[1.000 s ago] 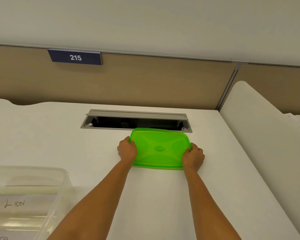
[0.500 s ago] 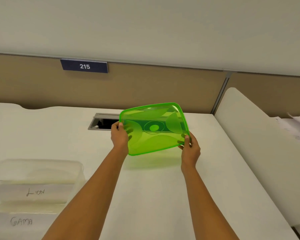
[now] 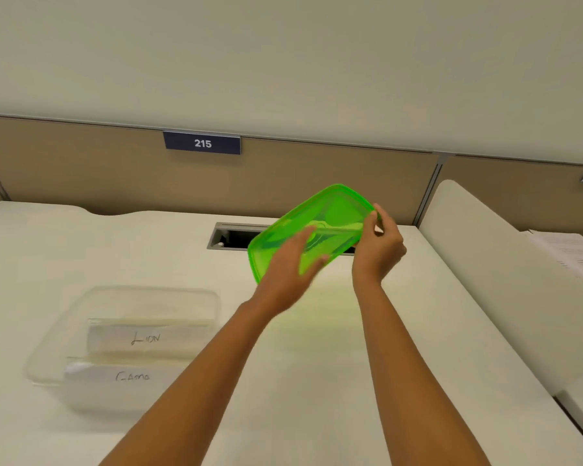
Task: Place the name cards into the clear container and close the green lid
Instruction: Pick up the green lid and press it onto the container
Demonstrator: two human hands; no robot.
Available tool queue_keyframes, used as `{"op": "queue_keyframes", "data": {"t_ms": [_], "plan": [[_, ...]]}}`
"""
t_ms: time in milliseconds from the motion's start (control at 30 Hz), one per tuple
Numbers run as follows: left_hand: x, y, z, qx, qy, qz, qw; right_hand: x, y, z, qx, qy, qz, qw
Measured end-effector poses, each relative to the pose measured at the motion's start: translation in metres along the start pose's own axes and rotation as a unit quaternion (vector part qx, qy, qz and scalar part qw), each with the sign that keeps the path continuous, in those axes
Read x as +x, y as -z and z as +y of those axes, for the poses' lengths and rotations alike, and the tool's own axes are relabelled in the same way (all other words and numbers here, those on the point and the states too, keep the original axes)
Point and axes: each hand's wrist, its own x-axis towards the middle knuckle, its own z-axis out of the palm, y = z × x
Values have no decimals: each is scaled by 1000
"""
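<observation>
Both the left hand (image 3: 288, 275) and right hand (image 3: 377, 247) gripped the tilted green lid (image 3: 330, 216), which could seat crooked on the clear container (image 3: 122, 297) below-left of them.

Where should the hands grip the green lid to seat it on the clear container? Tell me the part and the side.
Grip the green lid by its two short ends, one hand from each side, fingers on the raised rim. It is tilted in the air now, the right hand pinching one end; opposite ends would likely level it over the clear container.
</observation>
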Motion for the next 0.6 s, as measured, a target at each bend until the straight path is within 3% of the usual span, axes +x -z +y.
{"op": "queue_keyframes", "data": {"t_ms": [67,100,200,267,400,500,600], "plan": [[-13,6,13,12,-70,-69,995,-16,-5,-25,-28,48,-34,998],[-16,10,15,12,-75,-59,995,-25,-7,-36,-38,72,-49,995],[-20,32,20,-3,-17,34,999,-52,-12,-62,-47,118,-88,988],[-24,52,21,-20,12,75,997,-65,-16,-72,-42,126,-155,979],[-32,103,18,-146,69,125,979,-81,-14,-84,-39,113,-259,958],[-33,148,15,-239,101,45,965,-86,-7,-85,-127,174,-287,933],[-35,189,14,-269,117,-83,953,-94,2,-91,-128,151,-321,926]]}}
